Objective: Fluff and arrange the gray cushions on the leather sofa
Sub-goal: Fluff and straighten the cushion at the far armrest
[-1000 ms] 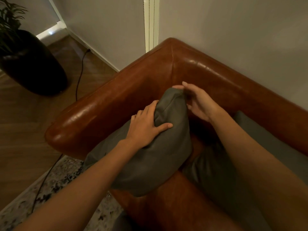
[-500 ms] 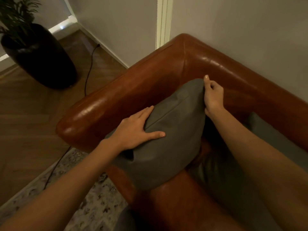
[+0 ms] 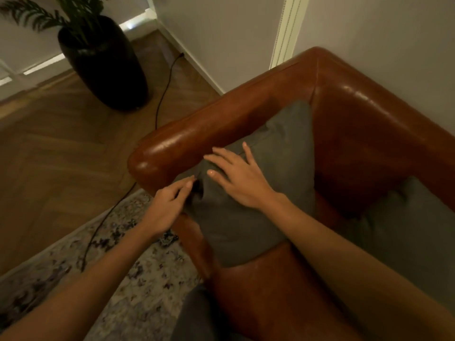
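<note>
While your right hand (image 3: 240, 179) lies spread on the gray cushion (image 3: 268, 183), mid-frame; your left hand (image 3: 167, 207), fingers loosely curled, touches its left edge.

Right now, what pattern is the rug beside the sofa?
Rug: pale with dark mottled speckles, head view.

Glossy smooth leather sofa (image 3: 357, 124); matt gray cloth cushion (image 3: 283, 148); wood floor (image 3: 61, 148)
</note>
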{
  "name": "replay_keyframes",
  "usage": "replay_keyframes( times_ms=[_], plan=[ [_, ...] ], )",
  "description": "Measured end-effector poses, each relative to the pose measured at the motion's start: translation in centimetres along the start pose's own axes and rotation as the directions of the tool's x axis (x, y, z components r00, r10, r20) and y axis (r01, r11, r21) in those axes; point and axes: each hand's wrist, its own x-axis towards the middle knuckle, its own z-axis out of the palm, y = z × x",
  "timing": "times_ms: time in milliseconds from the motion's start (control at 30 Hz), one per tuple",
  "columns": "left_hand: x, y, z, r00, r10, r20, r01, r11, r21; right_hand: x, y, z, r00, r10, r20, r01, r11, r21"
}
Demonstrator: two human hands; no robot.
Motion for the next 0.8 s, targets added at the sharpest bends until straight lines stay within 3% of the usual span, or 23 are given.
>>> replay_keyframes(
  times_ms=[100, 367, 467, 633, 700, 800],
  plan=[
    [-0.4, -0.9, 0.1, 0.997, 0.052, -0.057, -0.039, 0.979, 0.201, -0.1, 0.0, 0.9, 0.999, 0.03, 0.04, -0.024, 0.991, -0.129],
    [0.7, -0.8, 0.1, 0.997, 0.081, 0.015, -0.078, 0.865, 0.495, 0.0, -0.3, 0.6, 0.995, 0.096, -0.042, -0.097, 0.995, -0.037],
    [-0.2, -0.9, 0.4, 0.973, 0.144, -0.178, -0.067, 0.921, 0.383, 0.1, -0.3, 0.4, 0.979, 0.151, -0.138, -0.146, 0.988, 0.046],
    [-3.1, 0.2, 1.9, 0.828, 0.134, -0.545, -0.157, 0.988, 0.003, -0.9, 0.3, -0.9, 0.942, 0.278, -0.186, -0.221, 0.935, 0.277],
    [-3.6, 0.5, 2.7, 0.794, 0.086, -0.602, -0.213, 0.967, -0.142, -1.4, 0.1, -1.6, 0.938, 0.304, -0.169, -0.239, 0.916, 0.322],
    [-3.9, 0.6, 3.3, 0.779, 0.051, -0.625, -0.244, 0.943, -0.228, -1.5, -0.5, -2.3, 0.954, 0.278, -0.115, -0.239, 0.932, 0.272]
  ],
)
